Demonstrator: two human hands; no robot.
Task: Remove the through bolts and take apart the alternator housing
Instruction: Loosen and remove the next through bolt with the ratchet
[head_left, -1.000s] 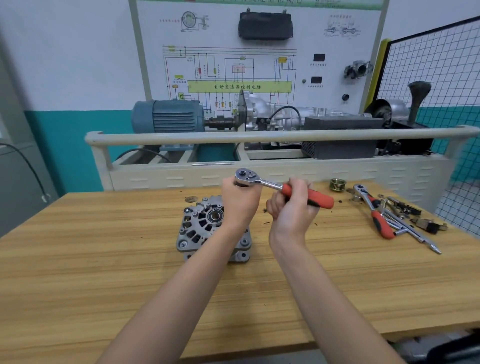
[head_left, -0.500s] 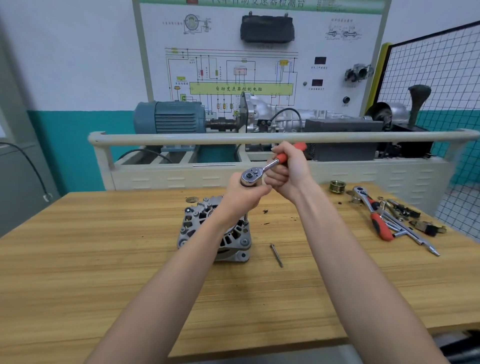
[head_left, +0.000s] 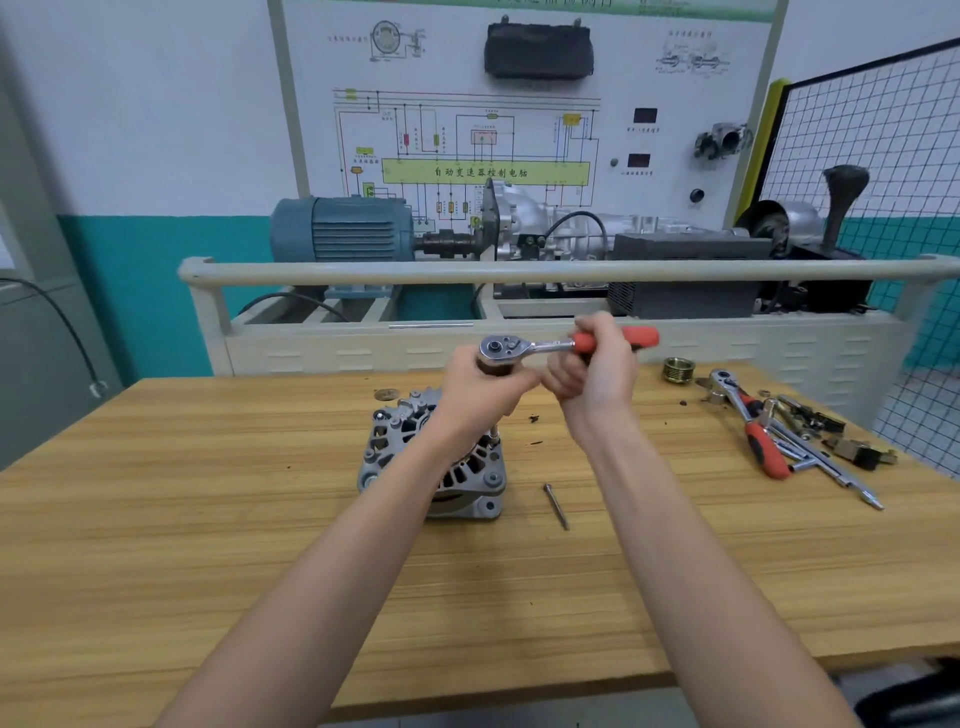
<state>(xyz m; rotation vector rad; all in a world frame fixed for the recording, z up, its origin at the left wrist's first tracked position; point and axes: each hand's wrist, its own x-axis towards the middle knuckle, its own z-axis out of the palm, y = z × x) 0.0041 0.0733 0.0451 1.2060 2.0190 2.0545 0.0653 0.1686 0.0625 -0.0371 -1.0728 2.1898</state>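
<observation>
Chrome ratchet, red-handled, above ribbed alternator.

Wooden bench, carrying: alternator near centre; one loose bolt just to its right; brass-coloured pulley at far right; red-handled ratchet among scattered tools and small parts at right edge.

blue motor behind wooden table

Left forearm hides much of the alternator; left hand conceals the ratchet socket and extension.
</observation>
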